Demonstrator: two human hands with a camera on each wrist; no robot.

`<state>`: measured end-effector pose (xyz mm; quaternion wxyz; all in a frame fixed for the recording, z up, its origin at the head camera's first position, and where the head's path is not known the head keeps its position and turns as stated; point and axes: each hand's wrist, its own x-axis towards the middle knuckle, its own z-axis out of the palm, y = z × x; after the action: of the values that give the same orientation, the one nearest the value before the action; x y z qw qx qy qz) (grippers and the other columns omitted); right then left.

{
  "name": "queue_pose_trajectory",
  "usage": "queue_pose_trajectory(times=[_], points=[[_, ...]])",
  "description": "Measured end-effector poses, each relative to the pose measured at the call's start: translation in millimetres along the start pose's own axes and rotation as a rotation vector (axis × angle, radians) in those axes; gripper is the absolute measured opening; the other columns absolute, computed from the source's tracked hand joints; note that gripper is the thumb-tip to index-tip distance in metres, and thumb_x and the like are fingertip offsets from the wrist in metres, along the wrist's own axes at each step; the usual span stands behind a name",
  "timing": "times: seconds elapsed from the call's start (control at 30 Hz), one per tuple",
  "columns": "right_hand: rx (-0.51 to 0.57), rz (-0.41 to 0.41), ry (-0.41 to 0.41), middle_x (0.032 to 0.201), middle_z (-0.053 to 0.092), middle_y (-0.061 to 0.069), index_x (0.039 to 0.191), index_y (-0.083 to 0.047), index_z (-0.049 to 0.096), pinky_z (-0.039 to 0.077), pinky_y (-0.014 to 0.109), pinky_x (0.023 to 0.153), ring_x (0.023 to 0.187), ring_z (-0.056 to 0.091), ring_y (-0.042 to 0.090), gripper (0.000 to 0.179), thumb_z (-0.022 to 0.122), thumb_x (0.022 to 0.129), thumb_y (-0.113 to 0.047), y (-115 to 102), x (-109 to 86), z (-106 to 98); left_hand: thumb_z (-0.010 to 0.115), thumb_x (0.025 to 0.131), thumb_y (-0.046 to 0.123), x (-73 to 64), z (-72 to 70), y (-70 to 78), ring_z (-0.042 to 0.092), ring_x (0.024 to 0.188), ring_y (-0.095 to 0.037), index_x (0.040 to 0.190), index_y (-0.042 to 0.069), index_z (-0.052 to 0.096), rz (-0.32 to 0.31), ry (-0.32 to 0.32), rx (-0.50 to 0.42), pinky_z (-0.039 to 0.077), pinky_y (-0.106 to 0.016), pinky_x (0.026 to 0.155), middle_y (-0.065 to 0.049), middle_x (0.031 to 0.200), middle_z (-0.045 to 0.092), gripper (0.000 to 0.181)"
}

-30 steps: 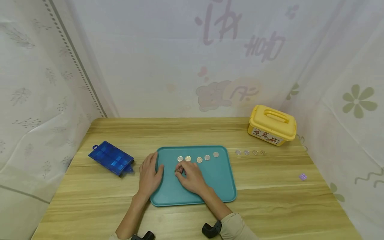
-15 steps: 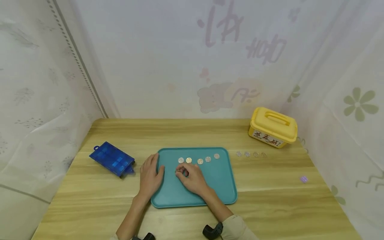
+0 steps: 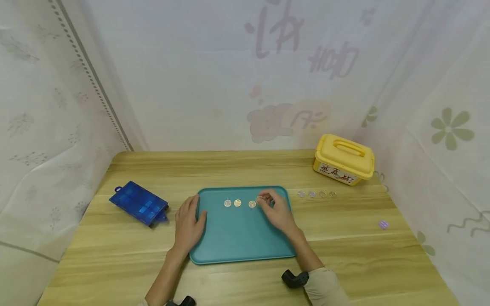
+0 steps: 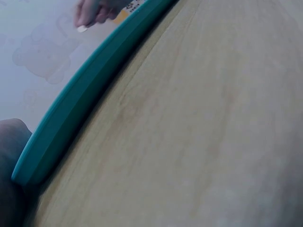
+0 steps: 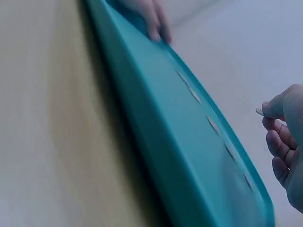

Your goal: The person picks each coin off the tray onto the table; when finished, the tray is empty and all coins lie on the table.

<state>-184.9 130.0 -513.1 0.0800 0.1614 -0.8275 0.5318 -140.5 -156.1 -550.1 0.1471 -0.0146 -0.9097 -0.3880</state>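
On the wooden counter (image 3: 344,238), mid-carry: coin (image 5: 260,111) pinched in right hand (image 3: 276,209) fingers (image 5: 279,105) above teal tray (image 3: 237,242), left hand (image 3: 189,223) flat, relaxed on tray's edge; called next for careful lowering beside remaining coins (image 3: 237,203).

Right arm: beige sleeve (image 3: 325,285) pushed up the forearm. Black wrist-mounted camera bracket (image 3: 294,278) at its cuff. Second black bracket (image 3: 184,301) on left wrist. Hands bare.

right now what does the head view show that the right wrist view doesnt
Only the head view shows the blue case, the yellow box, the row of coins on the table and the purple piece. Only the right wrist view shows the coin pinched edge-on at the fingertips. Both show the teal tray, the right hand above it and the left hand on its rim.
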Motion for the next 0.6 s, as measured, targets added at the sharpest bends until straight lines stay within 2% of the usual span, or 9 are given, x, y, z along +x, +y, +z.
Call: queue_pose_trajectory(times=[0.1, 0.27, 0.33, 0.6], points=[[-0.025, 0.058, 0.034, 0.088, 0.066, 0.009, 0.107, -0.005, 0.067, 0.043, 0.022, 0.067, 0.076, 0.054, 0.015, 0.014, 0.067, 0.095, -0.012, 3.0, 0.4, -29.9, 0.06, 0.096, 0.014, 0.3, 0.4, 0.1, 0.036, 0.139, -0.044, 0.148, -0.004, 0.041, -0.004, -0.006, -0.001, 0.02, -0.063, 0.113, -0.027, 0.146, 0.044, 0.058], [-0.08, 0.157, 0.111, 0.093, 0.064, 0.014, 0.115, 0.001, 0.065, 0.043, 0.019, 0.07, 0.08, 0.053, 0.013, 0.024, 0.064, 0.098, -0.016, 26.9, 1.0, -73.2, 0.06, 0.096, 0.013, -1.1, -0.3, -1.6, 0.035, 0.139, -0.045, 0.148, -0.005, 0.04, 0.0, -0.003, 0.001, 0.02, -0.063, 0.113, -0.028, 0.146, 0.044, 0.059], [-0.098, 0.208, 0.159, 0.094, 0.063, 0.011, 0.117, -0.002, 0.065, 0.043, 0.018, 0.071, 0.081, 0.052, 0.01, 0.027, 0.063, 0.099, -0.022, 46.0, 0.3, -88.5, 0.06, 0.096, 0.013, -1.3, -0.7, -1.5, 0.035, 0.139, -0.045, 0.149, -0.005, 0.04, 0.003, -0.001, 0.001, 0.021, -0.063, 0.112, -0.028, 0.146, 0.044, 0.059], [-0.112, 0.42, 0.38, 0.096, 0.059, 0.001, 0.119, -0.006, 0.063, 0.045, 0.016, 0.066, 0.081, 0.053, 0.009, 0.033, 0.062, 0.098, -0.031, 76.2, -19.1, -146.3, 0.06, 0.096, 0.013, -0.1, -0.1, -0.4, 0.036, 0.138, -0.045, 0.148, -0.005, 0.04, 0.011, -0.003, -0.005, 0.02, -0.064, 0.112, -0.028, 0.145, 0.044, 0.059]])
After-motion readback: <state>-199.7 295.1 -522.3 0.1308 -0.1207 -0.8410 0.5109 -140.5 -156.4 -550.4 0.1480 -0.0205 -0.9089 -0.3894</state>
